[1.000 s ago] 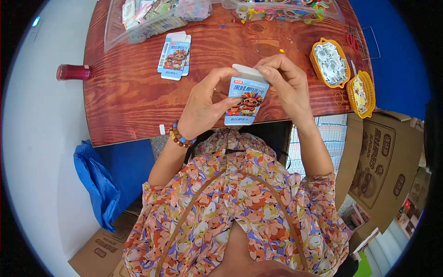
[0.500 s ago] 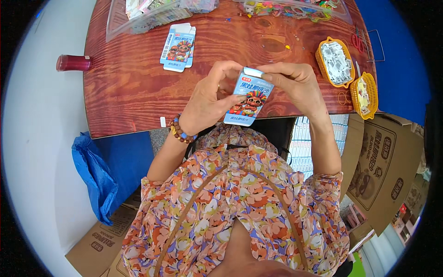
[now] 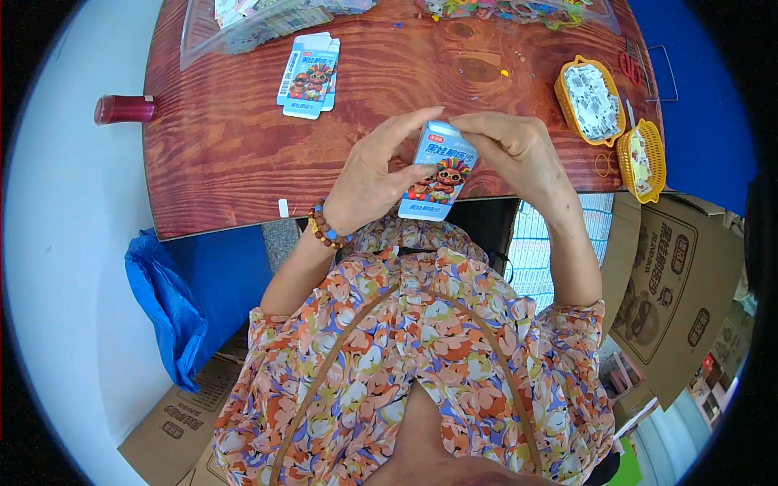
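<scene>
A small light-blue printed carton [image 3: 438, 190] with cartoon figures on its front is held up over the table's near edge. My left hand [image 3: 365, 178] grips its left side, thumb across the front and fingers behind. At the carton's top right corner, my right hand [image 3: 519, 154] has its bent fingers pressed on the top end; its thumb is mostly hidden. Both hands are closed on the carton. Further off to the left, flattened cartons [image 3: 308, 77] of the same print lie overlapping on the table.
Clear bins [image 3: 198, 44] of packets and colourful bits [image 3: 519, 10] line the wooden table's [image 3: 235, 154] far side. Two yellow baskets [image 3: 567, 109] [image 3: 660, 174], scissors [image 3: 629, 69] and rubber bands [image 3: 604, 164] sit right. A dark red jar [image 3: 126, 109] is left; cardboard boxes [image 3: 673, 283] stand below.
The white flap that showed at the carton's top now looks folded down. My right fingers have curled over that end. The view has shifted slightly.
</scene>
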Demonstrator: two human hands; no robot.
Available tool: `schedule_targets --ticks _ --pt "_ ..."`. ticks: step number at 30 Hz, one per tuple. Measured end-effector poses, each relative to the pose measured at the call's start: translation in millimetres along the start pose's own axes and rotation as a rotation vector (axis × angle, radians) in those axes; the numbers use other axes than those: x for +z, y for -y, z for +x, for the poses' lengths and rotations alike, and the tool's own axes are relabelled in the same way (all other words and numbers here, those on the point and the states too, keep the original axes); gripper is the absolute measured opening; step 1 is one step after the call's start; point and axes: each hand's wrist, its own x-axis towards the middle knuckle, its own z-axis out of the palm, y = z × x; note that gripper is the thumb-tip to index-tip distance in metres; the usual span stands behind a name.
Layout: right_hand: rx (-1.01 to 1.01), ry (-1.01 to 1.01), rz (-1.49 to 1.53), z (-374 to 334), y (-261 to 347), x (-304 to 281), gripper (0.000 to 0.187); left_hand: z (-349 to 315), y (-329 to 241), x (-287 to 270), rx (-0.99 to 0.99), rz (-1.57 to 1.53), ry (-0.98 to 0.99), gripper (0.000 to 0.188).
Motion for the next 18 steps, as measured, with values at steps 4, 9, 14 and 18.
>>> schedule_targets --ticks 4,9,14,18 --pt "0.174 0.118 0.124 4 0 -4 0.017 -1 -5 -3 0.026 0.023 0.051 0.065" --pt "0.064 0.085 0.021 3 -3 -2 0.014 0 -2 0 -0.062 -0.269 0.073 0.062" --pt "0.042 0.109 0.200 0 -6 -1 0.025 3 9 2 -0.012 -0.216 0.038 0.058" --pt "0.049 0.038 0.340 -12 -9 11 0.038 4 4 4 -0.019 -0.314 -0.045 0.052"
